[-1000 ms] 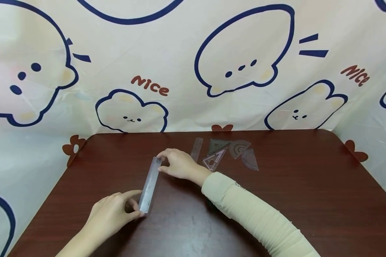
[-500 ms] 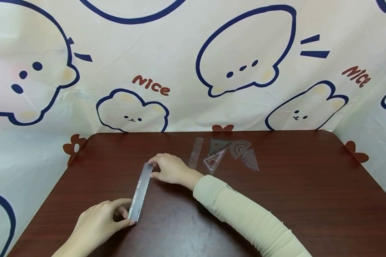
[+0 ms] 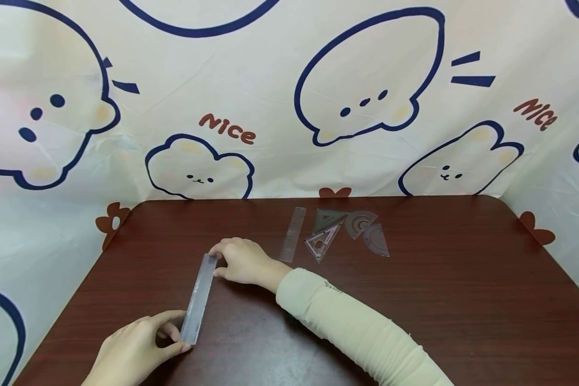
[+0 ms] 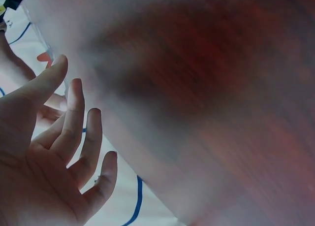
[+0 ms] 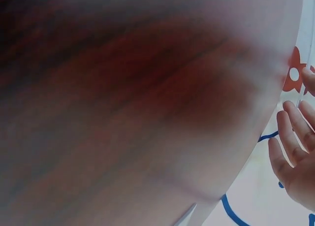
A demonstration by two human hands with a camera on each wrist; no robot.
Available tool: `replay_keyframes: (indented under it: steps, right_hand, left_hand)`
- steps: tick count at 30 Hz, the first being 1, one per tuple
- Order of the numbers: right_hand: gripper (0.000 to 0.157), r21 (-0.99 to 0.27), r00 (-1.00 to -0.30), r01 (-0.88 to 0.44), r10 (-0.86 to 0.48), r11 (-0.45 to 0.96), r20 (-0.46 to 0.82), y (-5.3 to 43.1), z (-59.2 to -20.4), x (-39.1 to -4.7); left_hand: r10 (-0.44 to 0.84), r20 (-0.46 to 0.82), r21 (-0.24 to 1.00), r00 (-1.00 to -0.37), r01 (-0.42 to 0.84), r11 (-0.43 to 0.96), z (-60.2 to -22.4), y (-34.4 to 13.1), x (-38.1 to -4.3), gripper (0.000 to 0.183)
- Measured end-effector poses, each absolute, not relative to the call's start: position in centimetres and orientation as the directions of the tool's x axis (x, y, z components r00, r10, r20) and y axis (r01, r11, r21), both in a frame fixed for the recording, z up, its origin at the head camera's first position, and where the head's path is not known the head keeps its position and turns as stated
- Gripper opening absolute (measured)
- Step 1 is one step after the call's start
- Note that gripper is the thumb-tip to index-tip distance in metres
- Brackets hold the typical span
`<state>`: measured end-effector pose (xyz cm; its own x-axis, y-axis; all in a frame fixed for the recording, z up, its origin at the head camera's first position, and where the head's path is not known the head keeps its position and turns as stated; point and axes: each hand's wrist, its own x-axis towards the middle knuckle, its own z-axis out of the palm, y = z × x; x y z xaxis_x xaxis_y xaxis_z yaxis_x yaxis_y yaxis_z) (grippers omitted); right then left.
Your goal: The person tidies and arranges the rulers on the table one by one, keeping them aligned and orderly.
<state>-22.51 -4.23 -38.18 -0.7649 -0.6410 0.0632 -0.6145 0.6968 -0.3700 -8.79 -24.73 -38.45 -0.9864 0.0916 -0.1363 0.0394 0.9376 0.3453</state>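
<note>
A clear straight ruler [image 3: 199, 300] stands at a slant over the left part of the table in the head view. My left hand [image 3: 132, 343] pinches its near end between thumb and fingers. At the far end my right hand [image 3: 245, 262] grips it the same way. The left wrist view shows the left hand [image 4: 54, 152] from the palm side, with the ruler hardly visible there. Only part of the right hand [image 5: 298, 157] appears at the right edge of the right wrist view.
Farther back on the brown table [image 3: 415, 300] lie a second clear ruler [image 3: 293, 234], a greenish set square [image 3: 324, 219], a pinkish set square [image 3: 322, 242] and two protractors [image 3: 361, 222], the lower protractor [image 3: 376, 240] being purplish. A patterned cloth [image 3: 280, 107] hangs behind the table.
Both hands have moved left and toward the near edge together with the ruler. More of the second ruler at the back shows now. The other drawing tools have stayed put.
</note>
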Motion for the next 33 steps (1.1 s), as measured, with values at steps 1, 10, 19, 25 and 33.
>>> replay_keyframes:
  steps: [1, 10, 19, 25, 33]
  right_hand:
    - [0.041, -0.366, -0.762, -0.619, -0.644, 0.695, 0.064, -4.4, -38.2, -22.5]
    - [0.040, -0.309, -0.746, -0.646, -0.663, 0.698, 0.062, -6.1, -38.5, -22.4]
    - [0.039, -0.310, -0.756, -0.632, -0.654, 0.710, 0.043, -7.6, -39.0, -22.1]
    - [0.038, -0.374, -0.772, -0.590, -0.636, 0.715, 0.003, -8.2, -39.0, -22.2]
    - [0.036, -0.455, -0.792, -0.531, -0.610, 0.715, -0.035, -9.1, -39.3, -22.2]
  left_hand:
    - [0.092, -0.139, 0.346, -0.986, 0.039, 0.938, -38.5, -24.9, -8.7, 0.056]
    - [0.092, -0.177, 0.334, -0.980, 0.028, 0.942, -38.9, -26.4, -8.3, 0.059]
    - [0.072, -0.243, 0.322, -0.967, -0.011, 0.947, -39.2, -27.5, -8.5, 0.062]
    - [0.076, -0.259, 0.326, -0.963, -0.013, 0.945, -39.4, -28.1, -8.6, 0.060]
    - [0.080, -0.252, 0.295, -0.964, 0.002, 0.956, -39.5, -28.6, -8.5, 0.061]
